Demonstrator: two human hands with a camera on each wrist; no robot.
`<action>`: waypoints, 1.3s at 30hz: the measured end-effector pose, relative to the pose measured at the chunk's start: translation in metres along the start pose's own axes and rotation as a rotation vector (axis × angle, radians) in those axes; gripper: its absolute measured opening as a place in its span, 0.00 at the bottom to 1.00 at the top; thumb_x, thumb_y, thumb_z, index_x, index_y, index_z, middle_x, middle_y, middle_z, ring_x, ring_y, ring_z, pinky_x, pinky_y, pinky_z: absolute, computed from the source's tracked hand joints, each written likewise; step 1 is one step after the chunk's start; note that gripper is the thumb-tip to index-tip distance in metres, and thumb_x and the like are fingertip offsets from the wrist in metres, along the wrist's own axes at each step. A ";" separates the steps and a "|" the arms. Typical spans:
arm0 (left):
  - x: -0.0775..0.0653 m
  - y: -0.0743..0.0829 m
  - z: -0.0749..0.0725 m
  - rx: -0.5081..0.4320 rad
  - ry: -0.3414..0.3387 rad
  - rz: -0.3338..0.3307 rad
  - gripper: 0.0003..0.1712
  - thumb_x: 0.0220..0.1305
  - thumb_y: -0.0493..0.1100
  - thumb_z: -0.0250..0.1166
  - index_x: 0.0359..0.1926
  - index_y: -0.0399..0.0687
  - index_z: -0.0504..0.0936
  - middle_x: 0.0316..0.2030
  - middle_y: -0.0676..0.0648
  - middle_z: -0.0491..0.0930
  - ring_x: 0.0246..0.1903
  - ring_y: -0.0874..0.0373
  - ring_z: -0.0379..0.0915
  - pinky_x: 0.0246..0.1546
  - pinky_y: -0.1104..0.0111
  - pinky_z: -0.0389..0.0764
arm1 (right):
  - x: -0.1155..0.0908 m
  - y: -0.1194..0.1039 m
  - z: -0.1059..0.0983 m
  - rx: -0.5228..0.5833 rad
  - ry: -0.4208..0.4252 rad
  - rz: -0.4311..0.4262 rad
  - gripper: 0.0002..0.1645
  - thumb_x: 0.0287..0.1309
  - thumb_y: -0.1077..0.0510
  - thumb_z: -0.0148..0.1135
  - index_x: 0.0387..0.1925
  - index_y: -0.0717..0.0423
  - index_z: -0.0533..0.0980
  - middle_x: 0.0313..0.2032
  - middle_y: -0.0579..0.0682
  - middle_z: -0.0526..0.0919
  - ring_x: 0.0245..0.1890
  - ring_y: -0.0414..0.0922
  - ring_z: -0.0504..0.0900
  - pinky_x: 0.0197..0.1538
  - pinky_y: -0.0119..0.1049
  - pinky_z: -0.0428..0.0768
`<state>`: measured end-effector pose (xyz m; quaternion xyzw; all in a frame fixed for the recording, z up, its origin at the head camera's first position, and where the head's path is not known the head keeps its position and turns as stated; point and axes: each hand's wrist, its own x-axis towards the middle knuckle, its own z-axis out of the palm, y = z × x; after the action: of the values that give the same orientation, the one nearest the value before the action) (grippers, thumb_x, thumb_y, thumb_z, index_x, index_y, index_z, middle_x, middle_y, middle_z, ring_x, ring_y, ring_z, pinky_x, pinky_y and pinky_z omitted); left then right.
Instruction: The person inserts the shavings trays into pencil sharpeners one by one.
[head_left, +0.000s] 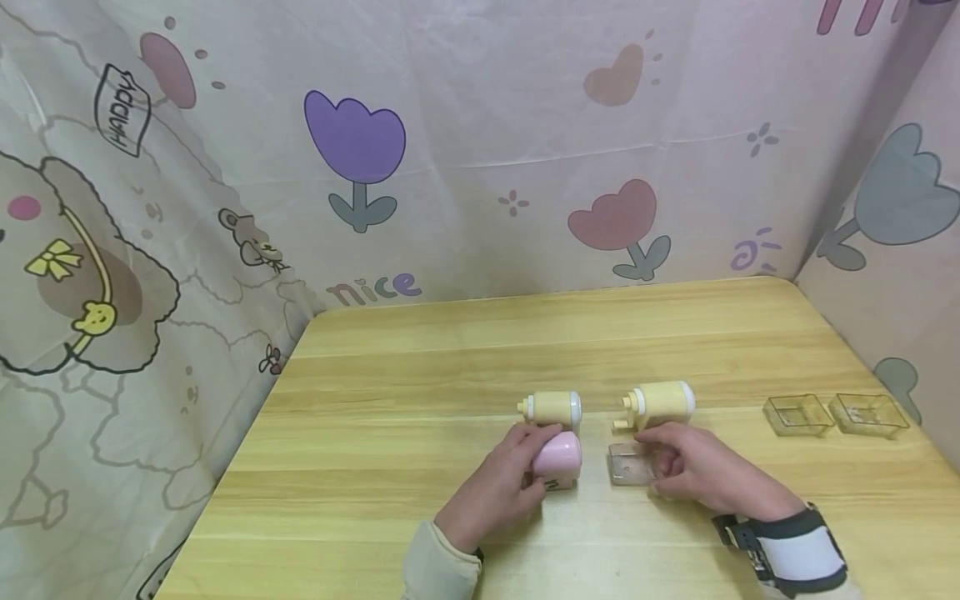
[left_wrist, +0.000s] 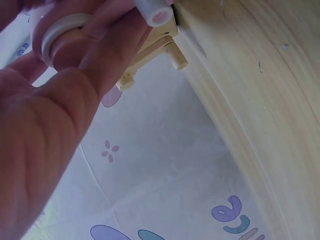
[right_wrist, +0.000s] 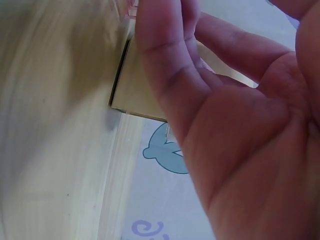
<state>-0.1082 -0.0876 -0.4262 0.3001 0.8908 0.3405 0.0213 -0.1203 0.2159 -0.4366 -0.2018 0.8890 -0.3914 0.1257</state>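
Observation:
My left hand (head_left: 501, 477) grips a pink hand-crank pencil sharpener (head_left: 558, 455), its fingers and thumb around the side with the crank. A pale crank knob (left_wrist: 159, 16) shows past those fingers in the left wrist view. To the right, my right hand (head_left: 705, 468) pinches the right end of a small clear drawer (head_left: 630, 465) low over the table. Just behind the left hand is a yellow pencil sharpener (head_left: 553, 407) lying crank-left. A second yellow sharpener (head_left: 663, 402) is close behind the right hand; its lower part is hidden by the fingers.
Two clear yellowish drawers (head_left: 798, 417) (head_left: 868, 415) lie side by side near the table's right edge. The wooden table (head_left: 360, 467) meets a printed cloth (head_left: 480, 167) at its back and sides.

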 end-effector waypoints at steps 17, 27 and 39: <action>0.003 0.000 0.007 0.010 0.008 0.062 0.42 0.56 0.31 0.61 0.71 0.58 0.61 0.54 0.49 0.69 0.45 0.63 0.70 0.45 0.72 0.74 | 0.001 -0.004 0.007 -0.013 0.009 -0.091 0.40 0.38 0.61 0.73 0.57 0.66 0.71 0.34 0.46 0.74 0.31 0.39 0.74 0.34 0.33 0.78; 0.003 0.001 0.011 0.039 0.028 0.110 0.42 0.57 0.32 0.60 0.72 0.58 0.60 0.54 0.50 0.70 0.47 0.63 0.70 0.47 0.72 0.73 | 0.003 -0.007 0.010 -0.025 0.023 -0.120 0.41 0.38 0.59 0.73 0.58 0.66 0.70 0.35 0.46 0.74 0.31 0.37 0.73 0.34 0.32 0.78; 0.004 0.001 0.013 0.053 0.024 0.122 0.40 0.59 0.34 0.60 0.72 0.56 0.59 0.57 0.49 0.70 0.50 0.61 0.71 0.50 0.71 0.73 | 0.005 -0.009 0.017 0.016 0.021 -0.139 0.40 0.40 0.57 0.73 0.58 0.64 0.71 0.37 0.47 0.76 0.33 0.37 0.75 0.35 0.33 0.78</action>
<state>-0.1080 -0.0775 -0.4348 0.3504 0.8797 0.3210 -0.0181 -0.1156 0.1973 -0.4420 -0.2579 0.8710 -0.4082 0.0906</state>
